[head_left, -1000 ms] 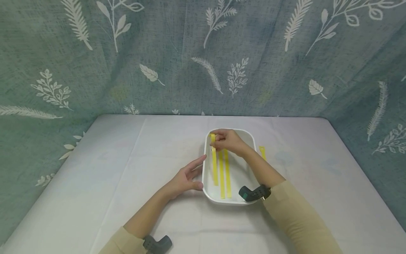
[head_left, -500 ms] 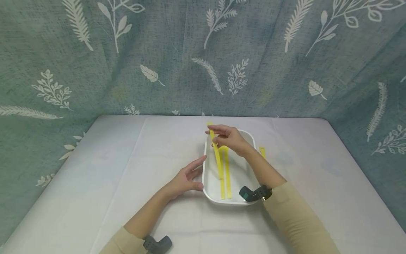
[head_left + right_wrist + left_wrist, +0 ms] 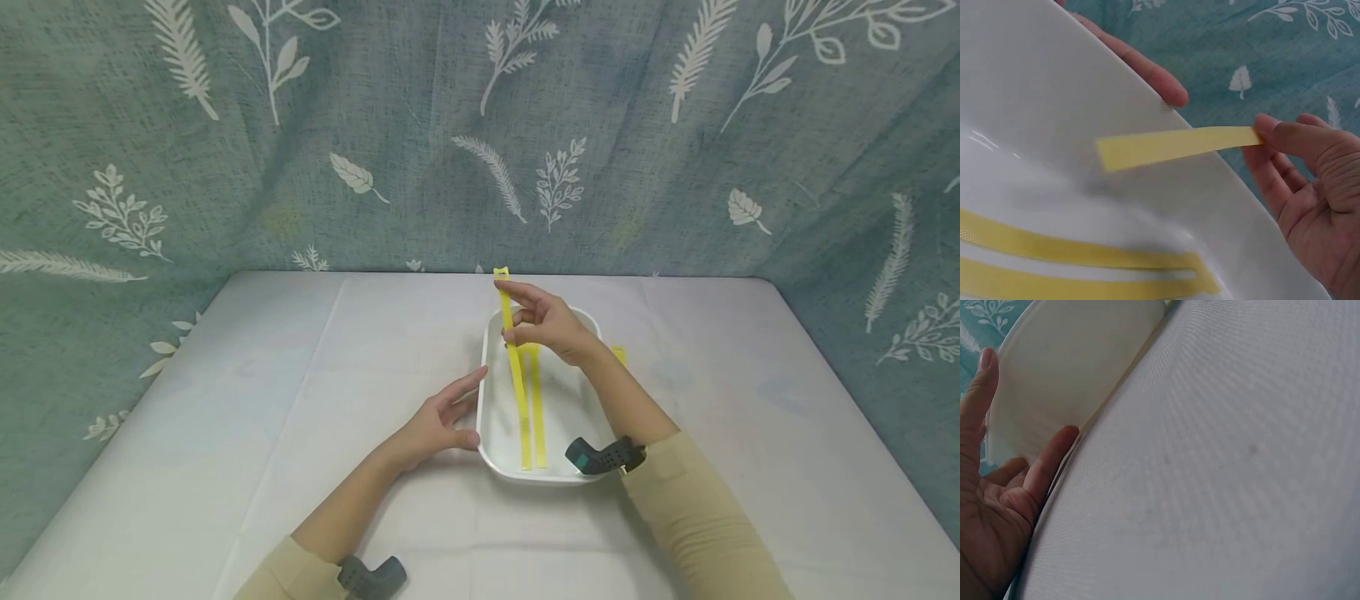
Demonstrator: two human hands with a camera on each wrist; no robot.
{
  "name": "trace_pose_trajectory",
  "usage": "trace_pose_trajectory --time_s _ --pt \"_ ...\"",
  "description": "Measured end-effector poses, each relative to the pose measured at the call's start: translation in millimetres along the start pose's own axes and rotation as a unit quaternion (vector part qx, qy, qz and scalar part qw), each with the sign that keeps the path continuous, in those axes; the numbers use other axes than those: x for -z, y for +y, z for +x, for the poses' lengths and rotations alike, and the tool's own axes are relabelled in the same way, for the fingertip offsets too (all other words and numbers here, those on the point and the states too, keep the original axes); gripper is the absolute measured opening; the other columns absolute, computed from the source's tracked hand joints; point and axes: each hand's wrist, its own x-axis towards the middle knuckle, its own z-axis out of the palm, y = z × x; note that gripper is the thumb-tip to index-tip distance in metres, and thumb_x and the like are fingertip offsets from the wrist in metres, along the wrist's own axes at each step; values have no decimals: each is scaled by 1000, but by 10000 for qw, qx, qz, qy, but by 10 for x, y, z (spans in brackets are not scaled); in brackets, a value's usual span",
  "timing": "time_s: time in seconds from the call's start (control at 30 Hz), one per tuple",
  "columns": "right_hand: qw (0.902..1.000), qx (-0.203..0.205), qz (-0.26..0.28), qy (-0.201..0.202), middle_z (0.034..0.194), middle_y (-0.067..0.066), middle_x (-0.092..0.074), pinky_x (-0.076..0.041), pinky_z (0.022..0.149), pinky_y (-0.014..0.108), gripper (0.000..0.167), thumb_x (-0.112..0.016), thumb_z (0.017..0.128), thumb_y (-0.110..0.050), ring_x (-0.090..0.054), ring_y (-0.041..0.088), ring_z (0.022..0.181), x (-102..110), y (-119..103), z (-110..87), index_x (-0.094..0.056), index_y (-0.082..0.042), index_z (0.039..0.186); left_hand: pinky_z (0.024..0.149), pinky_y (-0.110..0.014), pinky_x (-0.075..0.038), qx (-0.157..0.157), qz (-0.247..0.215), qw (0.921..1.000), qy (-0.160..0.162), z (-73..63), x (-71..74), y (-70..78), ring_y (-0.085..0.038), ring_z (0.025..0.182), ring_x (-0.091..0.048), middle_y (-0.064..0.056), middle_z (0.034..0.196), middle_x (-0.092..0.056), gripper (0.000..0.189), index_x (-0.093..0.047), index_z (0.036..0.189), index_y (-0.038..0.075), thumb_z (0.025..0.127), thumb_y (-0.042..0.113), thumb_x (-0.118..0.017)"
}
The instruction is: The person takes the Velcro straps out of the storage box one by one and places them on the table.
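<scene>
My right hand (image 3: pixel 555 329) pinches a yellow hook-and-loop cable tie (image 3: pixel 516 371) between thumb and fingers. Its slotted head sticks up past the fingertips, while the tail hangs over a white rectangular tray (image 3: pixel 540 480). Inside that tray lie two more yellow cable ties (image 3: pixel 1085 250), side by side and lengthwise; the held tie overlaps one of them in the head view. My left hand (image 3: pixel 438 425) rests against the tray's left side, thumb and fingers spread. In the left wrist view its fingers touch the outer wall (image 3: pixel 1079 369) of the tray.
Another yellow cable tie (image 3: pixel 619 354) lies on the white-covered table (image 3: pixel 360 333) right of the tray, mostly hidden behind my right forearm. A blue-green leaf-patterned curtain (image 3: pixel 420 167) stands behind the table. Dark cameras (image 3: pixel 600 457) are strapped to both wrists.
My right hand has lifted the leftmost tie off the tray's bottom and raised it, its head now above the tray's far rim. My left hand has stayed in place.
</scene>
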Motion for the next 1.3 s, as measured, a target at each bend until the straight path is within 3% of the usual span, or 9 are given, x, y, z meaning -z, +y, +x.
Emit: trace_pose_trajectory --time_s 0.13,0.6,0.8,1.3 --pt "9999 -50 -54 -145 156 1 -24 -56 82 29 82 -62 82 13 -66 15 89 10 -37 -9 -25 -12 150 99 -36 -46 25 40 10000 7 -2 5 11 -34 144 -15 -1 159 -11 100 -23 151 20 71 27 -82" --pt "9984 16 -55 -558 160 -2 -1 -57 82 31 91 -60 83 14 -67 19 97 103 -286 -62 -9 -16 153 99 -38 -46 -78 -30 10000 -28 -1 15 -16 -35 143 -15 -4 159 -11 101 -21 152 16 72 25 -82" --pt "9987 67 -123 -481 160 1 1 -57 83 33 92 -60 83 16 -69 25 95 170 -445 -156 -9 -15 153 100 -38 -45 -94 75 9999 -18 8 11 -13 -35 143 -16 -4 159 -12 107 -21 152 16 67 37 -83" --pt "9980 -100 -613 -82 160 1 -2 -57 80 32 91 -62 85 11 -69 26 94 366 -655 -418 -13 -23 153 107 -35 -37 -39 160 9998 59 -11 22 -6 -32 143 -21 1 158 -17 97 -27 150 22 71 29 -83"
